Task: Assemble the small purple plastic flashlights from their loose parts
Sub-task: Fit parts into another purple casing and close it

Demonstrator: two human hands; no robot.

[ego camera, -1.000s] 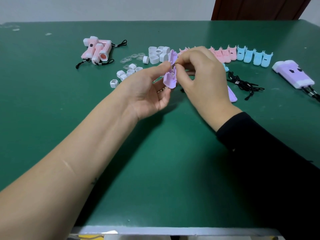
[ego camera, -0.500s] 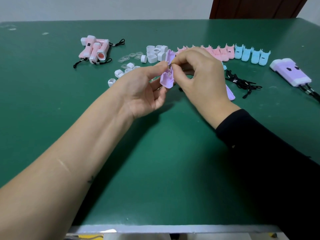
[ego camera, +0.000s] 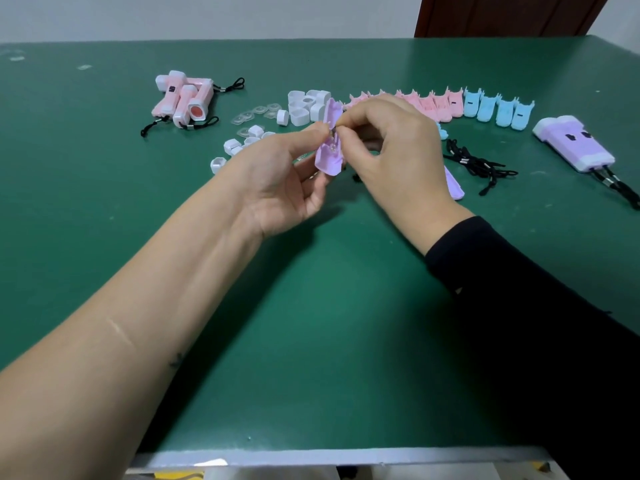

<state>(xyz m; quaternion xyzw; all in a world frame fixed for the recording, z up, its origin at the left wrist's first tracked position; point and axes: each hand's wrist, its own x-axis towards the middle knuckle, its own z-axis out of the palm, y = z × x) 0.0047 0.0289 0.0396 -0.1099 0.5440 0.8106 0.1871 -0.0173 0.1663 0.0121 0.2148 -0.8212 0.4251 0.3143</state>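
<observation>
Grip: left hand (ego camera: pixel 277 178) pinches a purple shell half (ego camera: pixel 329 157) between thumb and fingertips, holding it upright above the table with its hollow side facing the right hand. Right hand (ego camera: pixel 391 150), thumb and forefinger closed, pinches a small dark part (ego camera: pixel 334 134) against the shell's middle; what the part is cannot be told. Clock positions below are taken from the held shell, twelve pointing to the far table edge.

1. Green table (ego camera: pixel 311 323), with a pale metal strip along its near edge.
2. Black sleeve (ego camera: pixel 519 306), on the right forearm, at 4 o'clock.
3. Finished purple flashlights (ego camera: pixel 575 143), two side by side with white ends, at 3 o'clock near the right edge; black cords trail from them.
4. Finished pink flashlights (ego camera: pixel 183 98), a small heap with black loops, at 10 o'clock.
5. Pink shell halves (ego camera: pixel 433 102), in a row at 1 o'clock, partly behind the right hand.
6. Blue shell halves (ego camera: pixel 498 110), continuing that row at 2 o'clock.
7. Black lanyards (ego camera: pixel 478 164), tangled, at 3 o'clock, near the right hand.
8. Second purple shell half (ego camera: pixel 453 183), flat on the table just beside the right wrist.
9. Large white caps (ego camera: pixel 306 107), clustered at 11 o'clock.
10. Small white caps (ego camera: pixel 230 145), scattered at 9 o'clock.
11. Clear lenses (ego camera: pixel 256 114), loose, at 10 o'clock.
</observation>
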